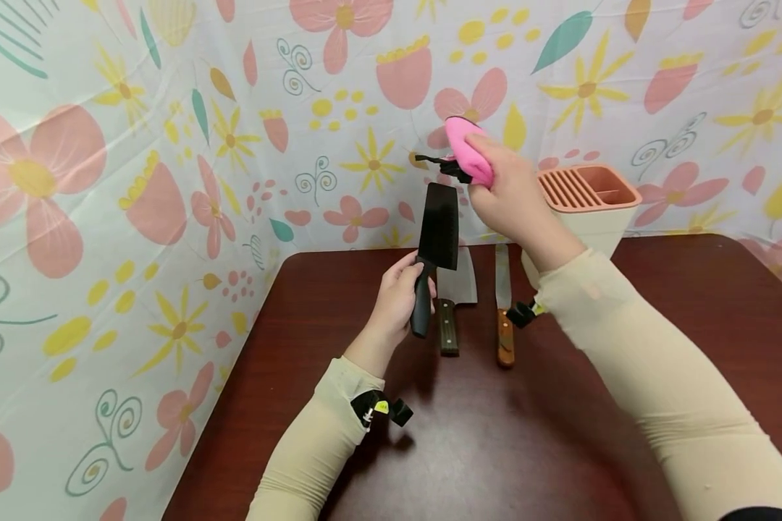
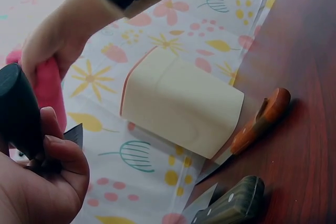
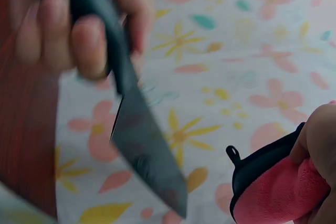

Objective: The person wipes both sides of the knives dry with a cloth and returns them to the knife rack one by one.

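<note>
My left hand [image 1: 391, 300] grips the black handle of a kitchen knife [image 1: 439, 224], its dark broad blade pointing up and away above the table. In the right wrist view the knife [image 3: 149, 153] hangs with its blade slanting down. Up and to the right, my right hand [image 1: 508, 188] holds a pink fluffy cleaning cloth [image 1: 467, 148] with black edging and a small loop. The cloth [image 3: 278, 195] is apart from the blade. Behind the held knife, a cleaver [image 1: 450, 325] with a dark riveted handle lies on the table. Beside it lies a narrower knife [image 1: 505, 336] with an orange-brown wooden handle.
A cream knife holder [image 1: 593, 224] with a slotted orange top stands at the back of the dark wooden table [image 1: 495, 449], partly behind my right forearm. A floral cloth wall [image 1: 365, 108] rises behind the table and along its left side.
</note>
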{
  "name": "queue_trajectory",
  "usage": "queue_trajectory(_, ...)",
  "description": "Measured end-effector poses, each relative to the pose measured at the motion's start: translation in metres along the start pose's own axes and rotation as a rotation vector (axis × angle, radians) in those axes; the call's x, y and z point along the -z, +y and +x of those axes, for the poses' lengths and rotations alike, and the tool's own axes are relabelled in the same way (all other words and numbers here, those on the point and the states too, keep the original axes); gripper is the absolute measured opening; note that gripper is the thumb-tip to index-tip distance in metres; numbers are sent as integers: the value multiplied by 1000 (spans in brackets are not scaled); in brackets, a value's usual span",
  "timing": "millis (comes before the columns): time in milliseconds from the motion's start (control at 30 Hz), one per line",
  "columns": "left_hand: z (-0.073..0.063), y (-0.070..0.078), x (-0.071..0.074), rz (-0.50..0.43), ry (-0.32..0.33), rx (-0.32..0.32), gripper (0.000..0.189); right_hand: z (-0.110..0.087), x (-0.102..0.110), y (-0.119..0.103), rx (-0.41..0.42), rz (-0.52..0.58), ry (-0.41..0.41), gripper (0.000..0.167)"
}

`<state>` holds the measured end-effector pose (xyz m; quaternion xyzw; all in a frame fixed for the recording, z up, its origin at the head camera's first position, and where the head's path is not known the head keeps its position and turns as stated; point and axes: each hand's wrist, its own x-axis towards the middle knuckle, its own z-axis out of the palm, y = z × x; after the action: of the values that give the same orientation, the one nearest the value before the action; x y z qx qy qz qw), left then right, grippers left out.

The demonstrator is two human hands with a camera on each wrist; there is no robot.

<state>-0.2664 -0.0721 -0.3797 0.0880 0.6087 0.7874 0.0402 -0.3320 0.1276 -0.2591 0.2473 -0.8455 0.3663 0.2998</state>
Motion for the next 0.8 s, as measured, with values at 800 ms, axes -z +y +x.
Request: queue_trajectory(800, 0, 6, 0, 15, 20, -7, 44, 28, -45, 15, 71, -323, -707, 68)
